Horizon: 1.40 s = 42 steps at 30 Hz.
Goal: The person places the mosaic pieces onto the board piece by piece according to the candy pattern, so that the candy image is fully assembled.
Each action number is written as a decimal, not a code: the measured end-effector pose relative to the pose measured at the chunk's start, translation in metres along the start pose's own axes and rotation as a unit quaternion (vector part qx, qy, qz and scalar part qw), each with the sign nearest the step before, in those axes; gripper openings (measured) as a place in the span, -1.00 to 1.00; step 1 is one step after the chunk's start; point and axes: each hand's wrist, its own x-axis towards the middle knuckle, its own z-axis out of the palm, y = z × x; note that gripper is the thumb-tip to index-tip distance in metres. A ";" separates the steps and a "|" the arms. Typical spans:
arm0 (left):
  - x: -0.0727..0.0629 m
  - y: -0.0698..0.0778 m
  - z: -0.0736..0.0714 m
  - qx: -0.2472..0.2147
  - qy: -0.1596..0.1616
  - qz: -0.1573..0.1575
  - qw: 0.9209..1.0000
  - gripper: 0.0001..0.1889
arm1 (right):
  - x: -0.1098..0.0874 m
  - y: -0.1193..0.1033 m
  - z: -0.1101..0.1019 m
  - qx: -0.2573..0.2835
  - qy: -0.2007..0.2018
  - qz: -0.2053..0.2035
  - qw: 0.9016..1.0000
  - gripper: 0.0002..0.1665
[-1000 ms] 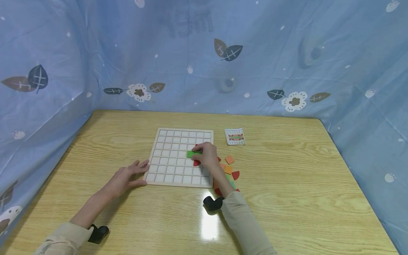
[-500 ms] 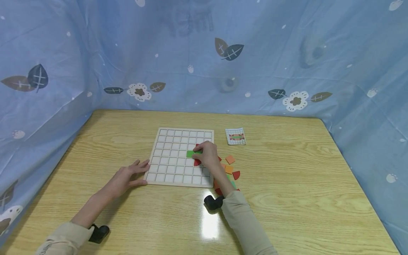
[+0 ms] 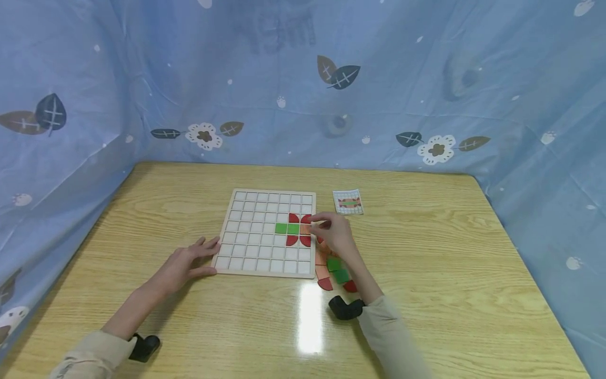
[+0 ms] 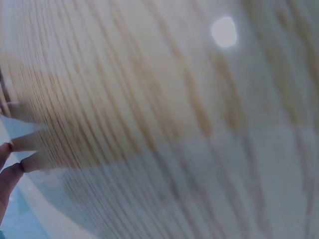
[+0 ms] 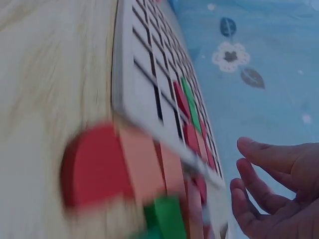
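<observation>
A white grid board (image 3: 246, 252) in a pale wooden frame lies on the table. Toward its right side sit two green square tiles (image 3: 286, 229) in a row, an orange square tile (image 3: 305, 229), and red quarter-circle tiles (image 3: 292, 241) above and below. My left hand (image 3: 187, 263) rests its extended fingers and thumb against the board's left edge; part of it shows at the left wrist view's border. Over the board's right edge is my right hand (image 3: 333, 231), beside the orange tile. In the right wrist view the right hand (image 5: 279, 186) has its fingers apart with nothing between them.
Loose tiles lie along the board's right side: green squares (image 3: 341, 276), orange pieces (image 3: 322, 271) and red quarter circles (image 3: 325, 284). A small pattern card (image 3: 347, 202) lies behind them. Blue patterned cloth (image 3: 284, 79) hangs around the wooden table (image 3: 450, 273).
My right hand has let go of the green tile, which stays on the board, and moved right toward the board's edge, uncovering the red and orange tiles. My left hand has stayed put.
</observation>
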 end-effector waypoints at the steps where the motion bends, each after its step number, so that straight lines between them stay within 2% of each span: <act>1: 0.000 0.000 0.000 -0.001 -0.002 -0.002 1.000 -0.35 | -0.003 0.003 -0.006 0.008 -0.002 0.010 1.000 -0.77; 6: 0.001 -0.002 -0.001 -0.001 -0.008 -0.009 1.000 -0.35 | -0.020 0.020 -0.034 0.050 -0.014 0.018 0.998 -0.72; 8: 0.001 -0.002 -0.001 -0.001 -0.011 -0.010 1.000 -0.35 | -0.027 0.025 -0.044 0.070 -0.021 0.033 0.997 -0.69; 14: 0.001 -0.001 -0.001 0.000 -0.013 -0.011 1.000 -0.36 | -0.052 0.038 -0.067 0.076 -0.039 0.065 0.994 -0.67; 22: 0.001 0.002 -0.003 0.003 -0.012 -0.012 1.000 -0.36 | -0.079 0.053 -0.074 0.104 -0.088 0.052 0.989 -0.67; 26: 0.000 0.004 -0.004 0.006 -0.008 -0.008 1.000 -0.36 | -0.086 0.061 -0.071 0.102 -0.116 0.025 0.988 -0.70; 32: 0.000 0.001 -0.001 0.008 0.000 0.001 1.000 -0.36 | -0.088 0.065 -0.065 -0.003 -0.107 -0.045 0.993 -0.75; 37: 0.000 0.000 0.000 0.003 -0.007 -0.003 1.000 -0.37 | -0.089 0.064 -0.063 -0.077 -0.102 -0.092 0.987 -0.76; 42: -0.001 0.002 -0.001 0.002 -0.011 -0.009 1.000 -0.36 | -0.090 0.059 -0.064 -0.110 -0.131 -0.119 0.978 -0.76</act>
